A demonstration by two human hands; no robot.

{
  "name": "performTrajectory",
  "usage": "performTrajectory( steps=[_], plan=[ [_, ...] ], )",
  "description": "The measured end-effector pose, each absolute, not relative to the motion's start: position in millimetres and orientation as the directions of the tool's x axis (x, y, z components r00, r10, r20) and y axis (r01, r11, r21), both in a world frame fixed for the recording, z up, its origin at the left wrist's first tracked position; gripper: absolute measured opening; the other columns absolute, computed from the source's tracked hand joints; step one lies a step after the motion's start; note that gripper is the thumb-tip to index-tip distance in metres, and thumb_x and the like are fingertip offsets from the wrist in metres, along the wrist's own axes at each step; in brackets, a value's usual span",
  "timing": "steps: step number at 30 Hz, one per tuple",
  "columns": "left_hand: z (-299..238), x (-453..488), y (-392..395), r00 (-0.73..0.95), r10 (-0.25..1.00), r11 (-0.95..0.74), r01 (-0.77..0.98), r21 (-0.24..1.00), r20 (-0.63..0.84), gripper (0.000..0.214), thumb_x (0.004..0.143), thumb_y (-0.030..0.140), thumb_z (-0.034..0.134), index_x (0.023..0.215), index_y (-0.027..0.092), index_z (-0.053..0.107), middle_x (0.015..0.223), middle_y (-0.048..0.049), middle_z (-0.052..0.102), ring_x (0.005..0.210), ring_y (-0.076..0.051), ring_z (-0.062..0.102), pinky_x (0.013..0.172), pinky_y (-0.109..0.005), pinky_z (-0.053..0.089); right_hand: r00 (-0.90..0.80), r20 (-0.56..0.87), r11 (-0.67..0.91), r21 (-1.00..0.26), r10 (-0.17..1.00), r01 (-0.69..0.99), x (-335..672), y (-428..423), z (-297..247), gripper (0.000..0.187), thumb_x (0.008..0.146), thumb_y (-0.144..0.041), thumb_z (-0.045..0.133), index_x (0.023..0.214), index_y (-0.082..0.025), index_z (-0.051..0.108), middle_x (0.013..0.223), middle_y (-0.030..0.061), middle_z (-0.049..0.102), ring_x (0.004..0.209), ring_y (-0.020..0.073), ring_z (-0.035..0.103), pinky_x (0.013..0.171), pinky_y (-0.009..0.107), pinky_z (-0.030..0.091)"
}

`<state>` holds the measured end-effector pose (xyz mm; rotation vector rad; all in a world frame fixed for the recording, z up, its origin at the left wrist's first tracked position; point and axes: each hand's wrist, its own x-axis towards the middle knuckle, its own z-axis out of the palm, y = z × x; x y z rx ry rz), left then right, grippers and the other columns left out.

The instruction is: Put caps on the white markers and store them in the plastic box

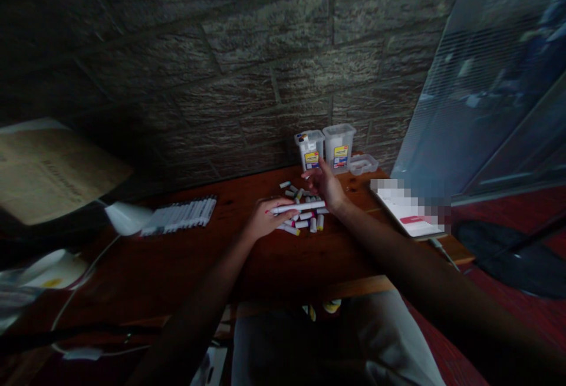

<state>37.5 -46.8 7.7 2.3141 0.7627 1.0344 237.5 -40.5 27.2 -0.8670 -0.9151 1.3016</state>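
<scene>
My left hand is closed around a white marker, which lies nearly level and points to the right. My right hand is raised beside the marker's right end, its fingers apart and partly curled. I see nothing clearly held in it. Below and behind both hands, a loose pile of short white marker caps with yellow, purple and other coloured ends lies on the wooden table. To the left, several white markers with dark ends lie side by side in a row.
Two clear plastic tubs with yellow labels stand against the brick wall, a shallow clear lid next to them. A tablet with a cable lies at the right edge. A white lamp and a paper bag are at left.
</scene>
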Motion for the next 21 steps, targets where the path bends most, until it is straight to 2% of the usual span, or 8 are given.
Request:
performTrajectory(
  steps=[8,13,16,21],
  plan=[
    [8.6,37.0,-46.3,0.554,0.636,-0.756,0.307,0.579,0.538,0.023,0.082,0.036,0.069,0.094,0.017,0.073,0.084,-0.0046,0.075,0.070,-0.014,0.068,0.067,-0.024,0.054,0.168,0.129,0.172,-0.948,0.977,-0.269,236.4,-37.7,20.9,0.065,0.079,-0.077,0.041,0.066,-0.018,0.063,0.047,-0.0004,0.046,0.040,0.0092,0.035,0.043,0.025,0.023],
    [8.5,35.2,-42.6,0.428,0.664,-0.748,0.367,0.553,0.614,0.022,0.081,0.036,0.070,0.093,0.018,0.072,0.085,-0.0034,0.075,0.071,-0.014,0.068,0.066,-0.023,0.053,0.232,0.118,0.159,-0.973,0.966,-0.167,241.1,-34.0,20.6,0.060,0.081,-0.072,0.046,0.066,-0.018,0.065,0.050,0.0004,0.049,0.043,0.0105,0.040,0.044,0.026,0.028],
    [9.8,33.5,-41.1,0.339,0.701,-0.710,0.414,0.570,0.627,0.023,0.082,0.037,0.069,0.094,0.019,0.072,0.085,-0.0028,0.075,0.071,-0.014,0.068,0.065,-0.022,0.053,0.219,0.104,0.116,-0.992,0.970,-0.046,243.0,-29.7,13.9,0.054,0.078,-0.070,0.053,0.069,-0.018,0.066,0.053,0.0005,0.053,0.046,0.0116,0.046,0.046,0.026,0.032],
    [12.5,31.5,-40.1,0.306,0.712,-0.695,0.434,0.573,0.632,0.023,0.082,0.039,0.069,0.093,0.019,0.072,0.083,-0.0022,0.075,0.070,-0.014,0.067,0.064,-0.022,0.051,0.164,0.213,0.198,-0.975,0.963,0.103,242.9,-24.5,2.0,0.052,0.078,-0.067,0.054,0.070,-0.018,0.066,0.055,-0.0001,0.057,0.049,0.0115,0.048,0.047,0.024,0.035]
  ],
)
